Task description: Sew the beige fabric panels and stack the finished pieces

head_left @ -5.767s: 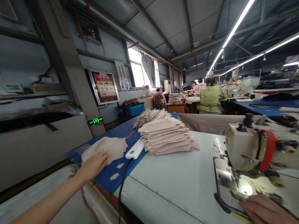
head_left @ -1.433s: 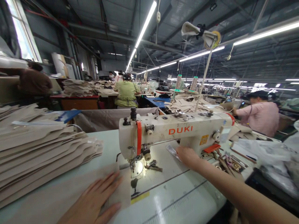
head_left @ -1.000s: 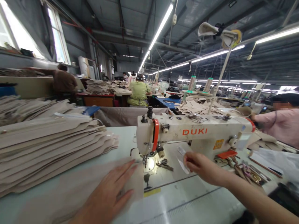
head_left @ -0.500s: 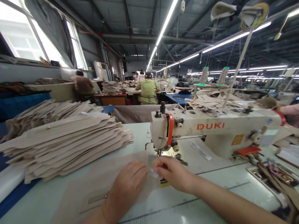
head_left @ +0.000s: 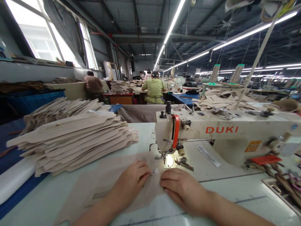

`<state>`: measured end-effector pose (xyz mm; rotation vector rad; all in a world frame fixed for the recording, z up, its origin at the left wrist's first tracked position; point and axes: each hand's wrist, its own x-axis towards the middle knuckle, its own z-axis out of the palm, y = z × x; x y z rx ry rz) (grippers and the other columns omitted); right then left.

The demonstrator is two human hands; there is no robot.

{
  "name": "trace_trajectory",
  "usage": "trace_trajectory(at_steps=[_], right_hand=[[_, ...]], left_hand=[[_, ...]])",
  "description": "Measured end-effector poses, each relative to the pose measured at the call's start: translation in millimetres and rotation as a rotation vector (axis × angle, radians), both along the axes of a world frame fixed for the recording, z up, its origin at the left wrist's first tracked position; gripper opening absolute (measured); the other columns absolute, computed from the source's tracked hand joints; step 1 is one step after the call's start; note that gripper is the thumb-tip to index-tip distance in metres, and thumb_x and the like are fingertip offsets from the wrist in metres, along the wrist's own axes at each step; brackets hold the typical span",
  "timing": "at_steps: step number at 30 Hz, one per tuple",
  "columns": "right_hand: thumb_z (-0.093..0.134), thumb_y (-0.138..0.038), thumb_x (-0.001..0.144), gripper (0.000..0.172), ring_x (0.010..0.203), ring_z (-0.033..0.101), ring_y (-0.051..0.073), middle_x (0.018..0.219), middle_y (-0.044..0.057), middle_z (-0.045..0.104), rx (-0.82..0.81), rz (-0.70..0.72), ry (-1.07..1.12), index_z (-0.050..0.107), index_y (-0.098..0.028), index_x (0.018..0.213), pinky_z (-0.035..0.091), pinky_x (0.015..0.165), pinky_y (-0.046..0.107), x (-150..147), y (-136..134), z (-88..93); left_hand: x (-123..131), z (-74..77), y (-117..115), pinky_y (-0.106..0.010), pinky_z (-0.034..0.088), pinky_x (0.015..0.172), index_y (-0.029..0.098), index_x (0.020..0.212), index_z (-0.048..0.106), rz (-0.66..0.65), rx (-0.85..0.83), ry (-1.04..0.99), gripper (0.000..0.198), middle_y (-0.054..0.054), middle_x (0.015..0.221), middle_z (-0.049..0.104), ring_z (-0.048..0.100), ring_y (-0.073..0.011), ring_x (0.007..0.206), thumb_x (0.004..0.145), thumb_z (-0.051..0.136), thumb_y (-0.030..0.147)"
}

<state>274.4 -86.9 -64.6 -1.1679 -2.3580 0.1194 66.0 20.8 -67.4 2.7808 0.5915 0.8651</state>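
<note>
A thin beige fabric panel lies flat on the table in front of the sewing machine. My left hand rests on it, fingers closed around something small with a metallic glint, too blurred to name. At the panel's right edge my right hand has its fingers curled and pressed together on the fabric. Between the two hands, a small whitish translucent piece lies on the panel. Just beyond them are the machine's needle area and lit plate.
A tall stack of beige fabric pieces stands at left. On the machine bed lies a white strip. A tray of rings and straps is at right. Thread cones stand behind. A person in a yellow-green top sits further ahead.
My right hand has moved from a pinch at the whitish piece, lower and nearer, onto the panel's right edge. A metallic glint now shows at my left fingertips. The view has shifted slightly left.
</note>
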Motion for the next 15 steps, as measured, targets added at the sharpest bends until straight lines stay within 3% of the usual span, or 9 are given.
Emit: trace_trajectory(at_steps=[8, 12, 15], right_hand=[[0.045, -0.018, 0.095, 0.025, 0.108, 0.058, 0.018, 0.109, 0.008, 0.068, 0.026, 0.000, 0.037, 0.066, -0.016, 0.108, 0.042, 0.103, 0.030, 0.5, -1.8, 0.2], [0.044, -0.017, 0.095, 0.024, 0.105, 0.060, 0.018, 0.108, 0.008, 0.069, 0.032, 0.010, 0.035, 0.067, -0.017, 0.102, 0.044, 0.100, 0.029, -0.5, -2.3, -1.1], [0.044, -0.016, 0.094, 0.023, 0.104, 0.062, 0.018, 0.106, 0.008, 0.070, 0.042, 0.014, 0.023, 0.067, -0.016, 0.097, 0.045, 0.099, 0.028, -1.2, -1.3, -2.3]], left_hand=[[-0.2, 12.8, -2.3, -0.027, 0.051, 0.070, 0.018, 0.085, 0.067, -0.047, 0.135, 0.056, 0.022, -0.003, 0.083, 0.065, 0.060, -0.0170, 0.078, 0.092, 0.047, 0.011], [10.5, 23.9, -2.4, -0.030, 0.051, 0.081, 0.015, 0.089, 0.066, -0.044, 0.227, -0.023, 0.025, -0.007, 0.095, 0.066, 0.060, -0.0185, 0.091, 0.094, 0.042, 0.010], [15.8, 19.5, -0.7, -0.028, 0.051, 0.081, 0.016, 0.088, 0.065, -0.102, 0.272, 0.059, 0.025, -0.005, 0.089, 0.066, 0.061, -0.0167, 0.086, 0.094, 0.042, 0.009]])
